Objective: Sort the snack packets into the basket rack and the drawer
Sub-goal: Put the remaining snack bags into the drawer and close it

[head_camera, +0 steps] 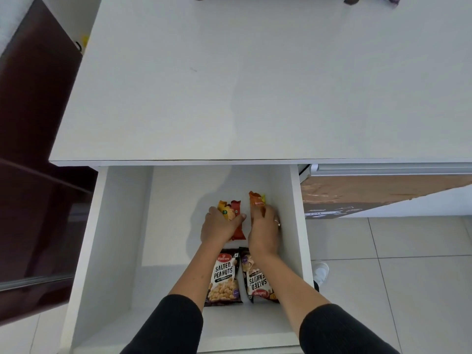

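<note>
Down in the open white drawer (122, 226), two small orange-and-red snack packets (233, 213) are gripped by the left hand (219, 226), with the thumb curled over their right edge and the fingers wrapped round the left. Just to the right, a single orange packet (256, 199) is held by the right hand (264, 232); only its top end is seen above the knuckles, the rest being covered by the hand, and its printing is too small to be read. A ring (277, 222) is worn on a finger of that hand.

Nearer than both hands, under the forearms, two dark salted peanuts packets are laid flat on the drawer floor, side by side and almost touching: the left peanuts packet (224, 277) is set with its lettering upright, the right peanuts packet (258, 277) is turned the other way, and its right edge is hidden by the right forearm. Black sleeves (171, 325) are seen at the bottom edge.

Beyond the hands, a broad white countertop (255, 85) is spread above the drawer. At its far edge some dark objects are cut off by the frame and cannot be identified. To the left of the hands a glossy dark brown cabinet (38, 175) is stood. To the right, a brown panel (370, 190) partly covered with film is seen below the counter, and pale floor tiles (396, 277) are laid beneath it. A white shoe (320, 272) is partly shown beside the drawer's right wall.
</note>
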Tool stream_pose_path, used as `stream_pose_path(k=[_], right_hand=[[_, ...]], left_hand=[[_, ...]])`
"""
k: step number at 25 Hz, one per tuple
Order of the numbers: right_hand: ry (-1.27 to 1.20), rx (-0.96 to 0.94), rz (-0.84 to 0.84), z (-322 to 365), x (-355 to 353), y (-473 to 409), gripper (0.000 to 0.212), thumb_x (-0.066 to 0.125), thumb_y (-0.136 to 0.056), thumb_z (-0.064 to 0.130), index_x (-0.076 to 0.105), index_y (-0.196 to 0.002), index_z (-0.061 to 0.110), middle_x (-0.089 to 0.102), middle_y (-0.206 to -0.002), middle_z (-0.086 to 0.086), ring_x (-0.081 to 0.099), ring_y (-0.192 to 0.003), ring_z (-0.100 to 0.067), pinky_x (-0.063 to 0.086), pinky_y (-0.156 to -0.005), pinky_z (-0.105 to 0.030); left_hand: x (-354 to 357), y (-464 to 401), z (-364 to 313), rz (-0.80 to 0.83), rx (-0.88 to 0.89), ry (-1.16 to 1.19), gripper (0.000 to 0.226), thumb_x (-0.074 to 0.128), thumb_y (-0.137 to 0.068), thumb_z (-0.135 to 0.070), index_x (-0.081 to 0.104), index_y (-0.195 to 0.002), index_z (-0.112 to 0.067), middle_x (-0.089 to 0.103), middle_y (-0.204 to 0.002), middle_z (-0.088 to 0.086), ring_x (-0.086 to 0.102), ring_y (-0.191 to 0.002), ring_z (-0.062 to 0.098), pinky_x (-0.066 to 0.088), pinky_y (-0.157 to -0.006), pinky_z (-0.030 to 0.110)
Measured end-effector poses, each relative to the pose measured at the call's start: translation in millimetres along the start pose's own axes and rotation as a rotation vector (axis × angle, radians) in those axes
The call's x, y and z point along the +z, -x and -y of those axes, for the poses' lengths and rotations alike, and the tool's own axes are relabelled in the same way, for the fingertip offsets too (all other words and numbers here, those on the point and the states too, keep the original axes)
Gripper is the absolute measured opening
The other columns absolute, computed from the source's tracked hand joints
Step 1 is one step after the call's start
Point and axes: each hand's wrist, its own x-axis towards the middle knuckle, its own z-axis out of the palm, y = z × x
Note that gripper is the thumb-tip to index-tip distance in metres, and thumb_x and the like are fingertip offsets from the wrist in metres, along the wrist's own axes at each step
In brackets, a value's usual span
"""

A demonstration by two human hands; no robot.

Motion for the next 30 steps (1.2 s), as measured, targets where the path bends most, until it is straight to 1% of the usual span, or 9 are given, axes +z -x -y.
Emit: stream_pose_path(k=[3, 6, 9, 12, 17, 21, 25, 27, 30], right_hand=[[-0.006, -0.007, 0.007, 0.3, -3.8, 0.3, 0.032, 0.037, -0.089, 0.048, 0.054, -0.105, 0.027, 0.059, -0.102, -0.003, 0.056, -0.097, -0.026, 0.047, -0.087, -0.043], [-0.145, 0.008, 0.075, 6.0, -13.9, 3.7, 0.034, 0.049, -0.09, 0.02, 0.052, -0.123, 0.025, 0.05, -0.122, -0.006, 0.052, -0.107, -0.029, 0.043, -0.082, -0.032], [-0.236, 0.023, 0.109, 14.0, -24.3, 4.0, 0.057, 0.053, -0.086, 0.007, 0.041, -0.138, 0.027, 0.04, -0.139, -0.007, 0.046, -0.12, -0.026, 0.047, -0.094, -0.038], [-0.226, -0.076, 0.139, 29.5, -50.6, 13.5, 0.062, 0.059, -0.084, 0.001, 0.037, -0.141, 0.011, 0.036, -0.146, -0.011, 0.041, -0.129, -0.025, 0.041, -0.104, -0.033], [-0.501, -0.236, 0.024, 33.2, -123.4, 35.6, 0.038, 0.052, -0.09, 0.0, 0.055, -0.124, 0.016, 0.058, -0.117, 0.001, 0.054, -0.104, -0.009, 0.047, -0.09, -0.02], [-0.713, -0.313, -0.082, 16.5, -191.9, 5.8, 0.025, 0.056, -0.089, 0.002, 0.062, -0.109, 0.017, 0.065, -0.095, 0.006, 0.06, -0.087, -0.002, 0.047, -0.074, -0.009], [-0.704, -0.279, -0.161, -23.1, -241.0, -60.2, 0.027, 0.054, -0.088, 0.0, 0.061, -0.105, 0.02, 0.066, -0.093, 0.005, 0.06, -0.084, -0.003, 0.048, -0.075, -0.014], [-0.611, -0.257, -0.229, -48.7, -257.6, -98.3, 0.028, 0.052, -0.087, -0.002, 0.062, -0.107, 0.015, 0.065, -0.095, 0.003, 0.06, -0.091, -0.014, 0.049, -0.082, -0.024], [-0.347, -0.253, -0.34, -85.9, -281.6, -165.1, 0.029, 0.055, -0.084, 0.003, 0.061, -0.112, 0.01, 0.062, -0.108, -0.005, 0.051, -0.105, -0.032, 0.036, -0.089, -0.03]], left_hand=[[-2.2, 3.6, -1.6, -0.006, 0.013, -0.01, 0.083, 0.067, -0.067, -0.067, 0.043, -0.121, -0.008, 0.056, -0.115, 0.01, 0.058, -0.102, 0.027, 0.052, -0.081, 0.04], [-7.9, 9.0, -3.5, -0.022, 0.032, -0.03, 0.079, 0.063, -0.07, -0.068, 0.044, -0.117, -0.008, 0.058, -0.11, 0.011, 0.06, -0.098, 0.027, 0.053, -0.077, 0.04], [-17.4, 19.4, -2.4, -0.056, 0.071, -0.037, 0.078, 0.055, -0.078, -0.066, 0.042, -0.126, -0.007, 0.058, -0.118, 0.012, 0.059, -0.104, 0.028, 0.052, -0.081, 0.039], [-33.0, 40.1, -5.0, -0.117, 0.115, -0.025, 0.063, 0.053, -0.088, -0.051, 0.042, -0.133, -0.008, 0.056, -0.127, 0.012, 0.056, -0.112, 0.027, 0.046, -0.084, 0.034], [-71.4, 99.8, -45.4, -0.218, 0.401, 0.116, 0.019, 0.054, -0.092, -0.023, 0.061, -0.11, -0.019, 0.067, -0.102, -0.002, 0.059, -0.084, 0.004, 0.048, -0.074, 0.022], [-91.3, 133.0, -114.8, -0.252, 0.704, 0.2, 0.012, 0.056, -0.092, -0.018, 0.065, -0.097, -0.023, 0.066, -0.084, -0.012, 0.06, -0.08, 0.001, 0.046, -0.066, 0.01], [-67.1, 114.8, -184.8, -0.325, 0.893, 0.006, 0.018, 0.053, -0.091, -0.024, 0.063, -0.106, -0.02, 0.063, -0.103, -0.008, 0.056, -0.096, 0.007, 0.045, -0.081, 0.021], [-42.5, 94.0, -217.2, -0.355, 0.906, -0.194, 0.028, 0.051, -0.088, -0.029, 0.063, -0.113, -0.02, 0.058, -0.119, -0.003, 0.053, -0.111, 0.017, 0.041, -0.089, 0.033], [-9.0, 66.6, -268.6, -0.454, 0.913, -0.385, 0.038, 0.044, -0.086, -0.036, 0.064, -0.116, -0.024, 0.054, -0.134, 0.002, 0.05, -0.123, 0.024, 0.04, -0.094, 0.04]])
